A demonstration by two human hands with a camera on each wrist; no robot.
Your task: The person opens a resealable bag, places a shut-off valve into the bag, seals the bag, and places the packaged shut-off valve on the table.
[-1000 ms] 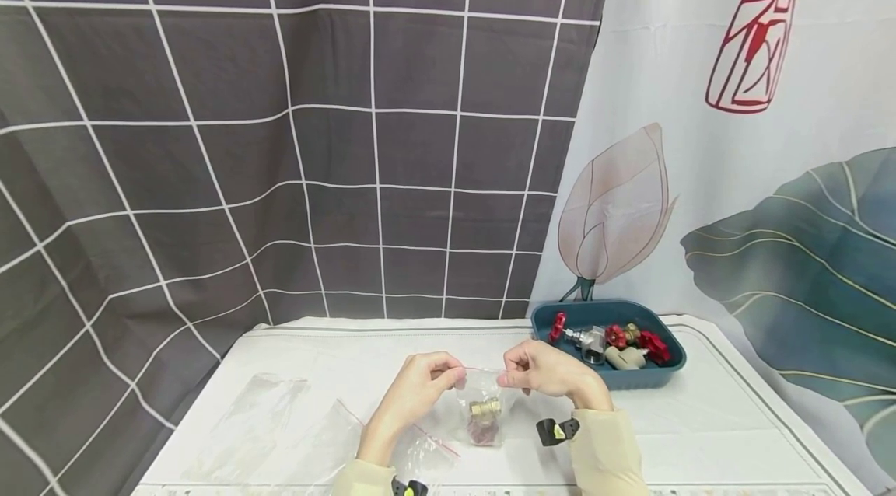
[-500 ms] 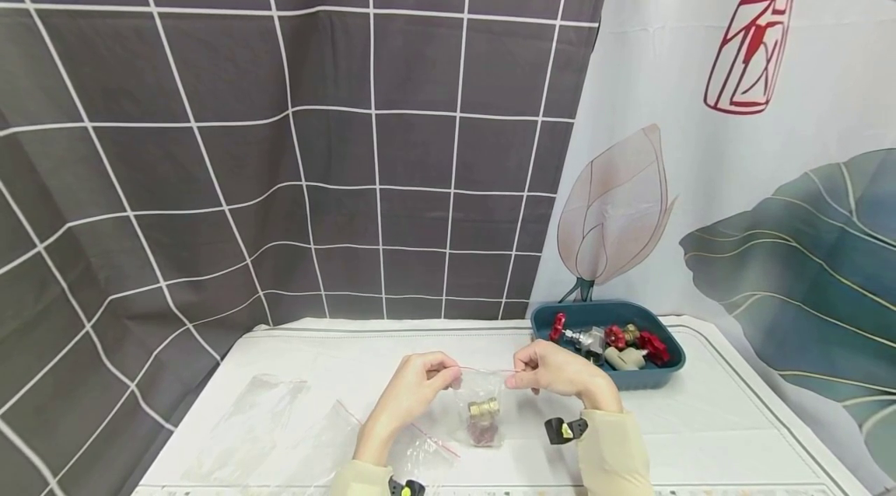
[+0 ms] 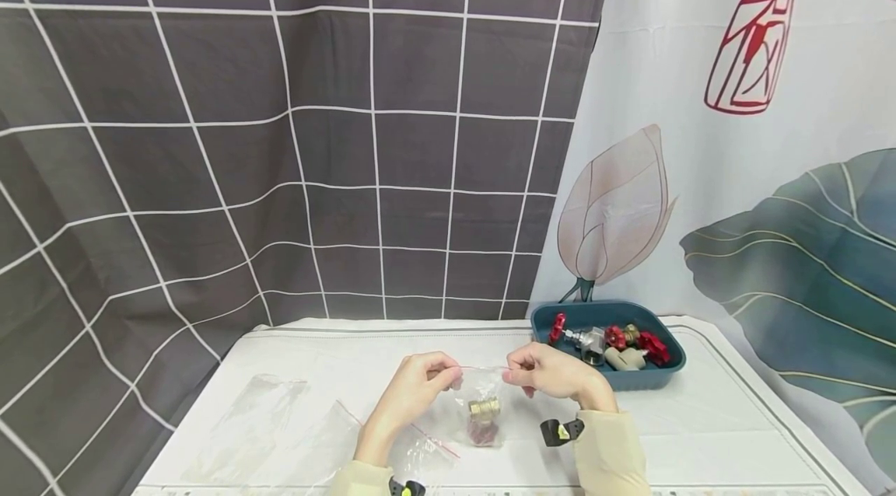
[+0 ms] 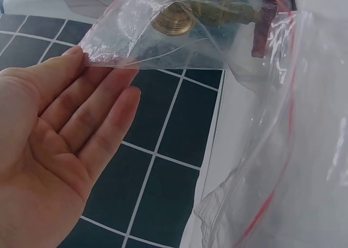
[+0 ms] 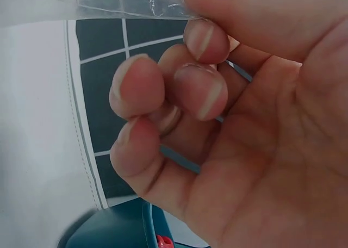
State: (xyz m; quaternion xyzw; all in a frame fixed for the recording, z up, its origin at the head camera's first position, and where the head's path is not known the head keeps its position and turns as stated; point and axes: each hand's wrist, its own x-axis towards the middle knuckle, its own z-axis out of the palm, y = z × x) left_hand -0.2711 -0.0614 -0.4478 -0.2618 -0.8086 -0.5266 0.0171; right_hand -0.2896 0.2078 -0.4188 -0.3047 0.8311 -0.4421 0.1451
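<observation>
A clear zip bag (image 3: pixel 470 396) with a red seal line hangs between the two hands. Inside it sits a brass valve (image 3: pixel 484 407) with a dark red handle at the bottom; the left wrist view shows its threaded brass end (image 4: pixel 174 20). My left hand (image 3: pixel 413 391) pinches the bag's top left corner between thumb and forefinger, other fingers nearly straight. At the top right corner, my right hand (image 3: pixel 553 373) pinches the bag with thumb and forefinger, and its remaining fingers curl loosely, as the right wrist view shows.
Flat clear zip bags (image 3: pixel 269 426) lie on the white table (image 3: pixel 700 434) at the left, one with a red seal strip close to the left forearm. A blue tray (image 3: pixel 602 309) at the back right holds several valves with red handles and a cream fitting (image 3: pixel 625 358).
The right hand shifted slightly right half a second ago and has come back a little left. Both hands keep hold of the bag's top edge throughout.
</observation>
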